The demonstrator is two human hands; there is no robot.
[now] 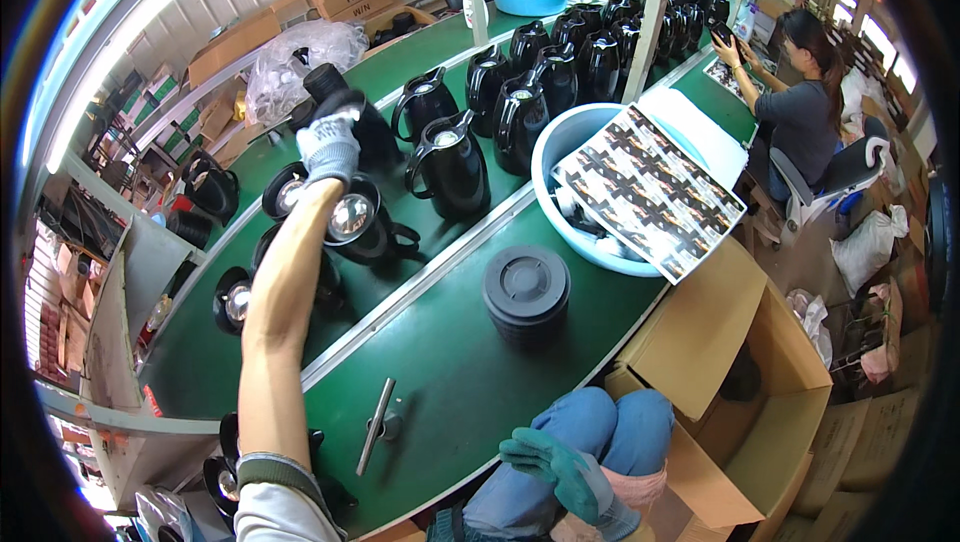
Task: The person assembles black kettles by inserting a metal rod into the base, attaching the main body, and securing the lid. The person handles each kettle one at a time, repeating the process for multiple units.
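My left hand [332, 147], in a grey-white glove, reaches across the green belt. Its fingers are closed at the edge of a black round part [345, 105], blurred, at the top of a stack of black round parts [372, 142]. Below that hand, black jugs lie on their sides with silvery inner ends showing, one jug [352, 217] close to my wrist. My right hand [560, 464], in a green-palmed glove, hovers over my knees with fingers stretched out and nothing in it. Another stack of black round parts [526, 292] stands on the near green tabletop.
Upright black jugs [450, 167] crowd the belt beyond. A blue basin [548, 177] carries printed sheets [650, 192]. A metal T-shaped tool [376, 427] stands near my left forearm. An open carton [770, 392] is at my right. A seated co-worker [810, 92] handles a dark object.
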